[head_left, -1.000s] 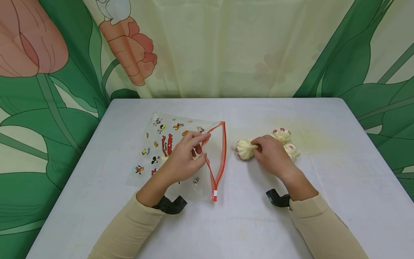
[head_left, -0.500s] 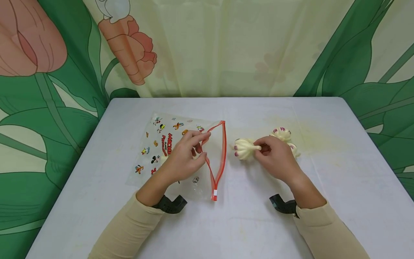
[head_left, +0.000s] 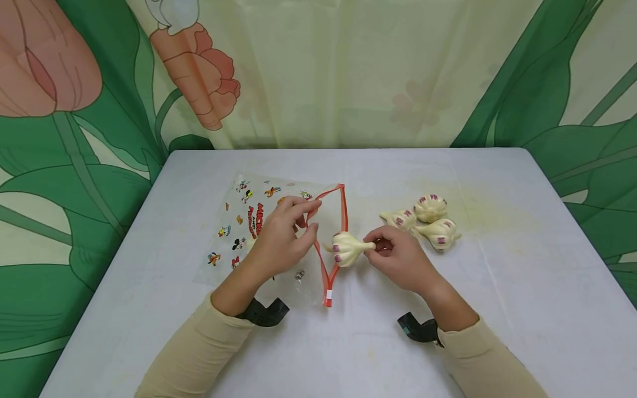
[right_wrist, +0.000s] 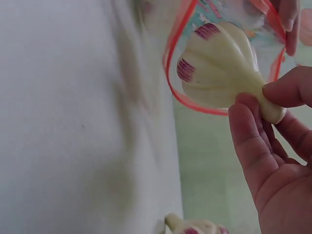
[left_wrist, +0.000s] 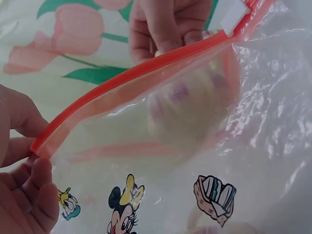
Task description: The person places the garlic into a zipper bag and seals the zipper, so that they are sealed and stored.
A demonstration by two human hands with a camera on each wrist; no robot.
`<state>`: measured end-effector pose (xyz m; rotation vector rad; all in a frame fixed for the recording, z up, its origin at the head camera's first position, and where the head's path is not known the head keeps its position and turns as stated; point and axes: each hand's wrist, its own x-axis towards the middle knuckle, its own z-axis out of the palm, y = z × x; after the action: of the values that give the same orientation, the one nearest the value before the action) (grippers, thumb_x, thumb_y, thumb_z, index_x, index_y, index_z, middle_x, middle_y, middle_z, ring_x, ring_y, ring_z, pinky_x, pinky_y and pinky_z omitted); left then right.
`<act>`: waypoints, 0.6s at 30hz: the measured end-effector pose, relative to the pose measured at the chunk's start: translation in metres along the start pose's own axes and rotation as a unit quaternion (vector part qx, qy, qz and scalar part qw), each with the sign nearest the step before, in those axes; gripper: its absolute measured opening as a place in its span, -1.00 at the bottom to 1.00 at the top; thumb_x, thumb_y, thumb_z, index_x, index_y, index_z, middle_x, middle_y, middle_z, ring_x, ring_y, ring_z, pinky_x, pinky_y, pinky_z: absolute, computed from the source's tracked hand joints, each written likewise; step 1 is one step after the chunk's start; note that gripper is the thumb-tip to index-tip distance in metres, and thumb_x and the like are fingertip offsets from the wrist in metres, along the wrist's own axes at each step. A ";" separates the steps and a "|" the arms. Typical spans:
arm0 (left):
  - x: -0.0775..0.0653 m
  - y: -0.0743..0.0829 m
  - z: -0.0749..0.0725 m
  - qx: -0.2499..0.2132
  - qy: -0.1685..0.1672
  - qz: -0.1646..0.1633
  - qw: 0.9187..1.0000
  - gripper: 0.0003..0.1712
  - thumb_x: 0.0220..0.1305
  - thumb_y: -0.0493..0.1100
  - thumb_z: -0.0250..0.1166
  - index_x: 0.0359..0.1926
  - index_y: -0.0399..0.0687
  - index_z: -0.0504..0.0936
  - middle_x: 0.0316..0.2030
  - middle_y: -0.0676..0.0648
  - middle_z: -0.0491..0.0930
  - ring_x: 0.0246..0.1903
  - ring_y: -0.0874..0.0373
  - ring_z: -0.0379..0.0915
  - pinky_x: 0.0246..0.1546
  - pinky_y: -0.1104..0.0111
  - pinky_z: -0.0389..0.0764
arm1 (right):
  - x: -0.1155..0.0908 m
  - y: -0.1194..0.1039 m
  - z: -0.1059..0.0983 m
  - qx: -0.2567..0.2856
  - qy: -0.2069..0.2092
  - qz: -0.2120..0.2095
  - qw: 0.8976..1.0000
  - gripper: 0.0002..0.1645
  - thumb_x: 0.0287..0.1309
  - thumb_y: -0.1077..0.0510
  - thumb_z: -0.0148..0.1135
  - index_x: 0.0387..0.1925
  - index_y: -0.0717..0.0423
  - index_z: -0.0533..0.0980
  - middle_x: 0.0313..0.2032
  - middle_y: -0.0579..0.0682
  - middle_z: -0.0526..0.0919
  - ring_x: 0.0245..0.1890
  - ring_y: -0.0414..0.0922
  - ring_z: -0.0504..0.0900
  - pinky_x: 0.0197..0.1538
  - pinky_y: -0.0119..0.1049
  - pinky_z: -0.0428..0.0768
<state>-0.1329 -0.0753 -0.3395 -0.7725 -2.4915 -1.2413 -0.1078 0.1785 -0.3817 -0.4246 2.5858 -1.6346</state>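
My left hand pinches the red zip edge of a clear zip bag printed with cartoon figures. The bag's mouth gapes toward the right. By its stem, a garlic bulb with purple marks is held between the thumb and fingers of my right hand. The bulb's round end is at the bag's mouth, framed by the red edge in the right wrist view. A pale shape with a purple mark shows at the bottom of the left wrist view, mostly cut off.
Three more garlic bulbs lie together on the white table beyond my right hand: one to the left, one at the back and one in front. A white slider sits at the zip's near end. A patterned curtain hangs behind.
My right hand has carried the garlic bulb left and nearer, from beside the other bulbs to the bag's mouth. The left hand stays almost in place on the bag.
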 end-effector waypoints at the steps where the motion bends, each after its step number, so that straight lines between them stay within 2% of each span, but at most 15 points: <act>1: 0.000 -0.001 0.000 -0.001 -0.003 -0.002 1.000 -0.55 0.20 -0.38 0.28 0.15 -0.32 0.62 -0.09 -0.17 0.51 -0.33 0.04 0.44 -0.34 0.31 0.53 | 0.001 0.001 0.004 0.006 -0.008 0.002 1.000 -0.82 0.15 0.41 0.29 -0.18 0.27 0.59 -0.25 0.05 0.65 -0.28 -0.10 0.65 -0.22 -0.37 0.63; 8: -0.001 0.000 -0.002 -0.016 -0.015 -0.011 1.000 -0.55 0.21 -0.41 0.25 0.16 -0.30 0.63 -0.06 -0.16 0.51 -0.32 0.11 0.44 -0.32 0.31 0.59 | 0.005 0.005 0.023 0.025 -0.039 0.014 0.999 -0.83 0.15 0.36 0.33 -0.19 0.26 0.62 -0.22 0.05 0.67 -0.26 -0.09 0.74 -0.24 -0.36 0.61; 18: 0.000 -0.001 -0.002 -0.042 -0.020 -0.016 0.999 -0.57 0.22 -0.42 0.23 0.14 -0.29 0.64 -0.08 -0.14 0.52 -0.30 0.12 0.45 -0.29 0.32 0.61 | 0.015 0.000 0.033 -0.023 -0.065 -0.014 0.998 -0.81 0.19 0.30 0.34 -0.14 0.21 0.70 -0.17 -0.02 0.69 -0.22 -0.15 0.74 -0.10 -0.31 0.65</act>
<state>-0.1336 -0.0775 -0.3388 -0.7876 -2.5066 -1.3616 -0.1159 0.1454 -0.3948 -0.5522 2.5368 -1.5046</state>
